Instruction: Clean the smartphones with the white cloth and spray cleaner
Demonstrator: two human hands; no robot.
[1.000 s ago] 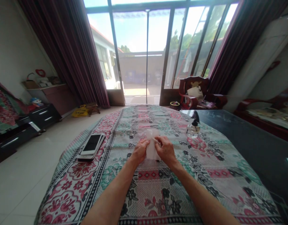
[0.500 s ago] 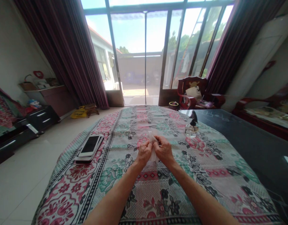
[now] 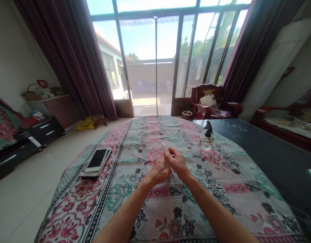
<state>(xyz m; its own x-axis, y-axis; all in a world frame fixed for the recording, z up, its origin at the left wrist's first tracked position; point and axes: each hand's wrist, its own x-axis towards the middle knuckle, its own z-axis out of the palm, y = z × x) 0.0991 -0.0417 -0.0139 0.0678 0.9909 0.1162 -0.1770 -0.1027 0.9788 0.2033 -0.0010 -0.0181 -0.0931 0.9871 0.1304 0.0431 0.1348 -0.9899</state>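
1. Since the earlier frames, our left hand (image 3: pixel 160 170) has come in lower beside our right hand (image 3: pixel 179 162), and the thin whitish sheet (image 3: pixel 164 147), broad a second ago, now shows only as a narrow strip.
2. At the left side of the tablecloth (image 3: pixel 175 206), a stack of phones (image 3: pixel 97 161) lies well apart from our hands, the top one white with a dark screen; we are not touching it.
3. Our left fingers curl around the lower part of the sheet; how tightly, we cannot tell.
4. Mid-table, the sheet stands between our hands, its top end poking out past our fingertips. We judge the gathering well along, though we cannot tell whether it is folded or merely edge-on.
5. Our right thumb and forefinger pinch it near the top; the other fingers bend in. Releasing it is not yet done.
6. Farther right, a clear bottle with a black top (image 3: pixel 207 135) stands upright, untouched.
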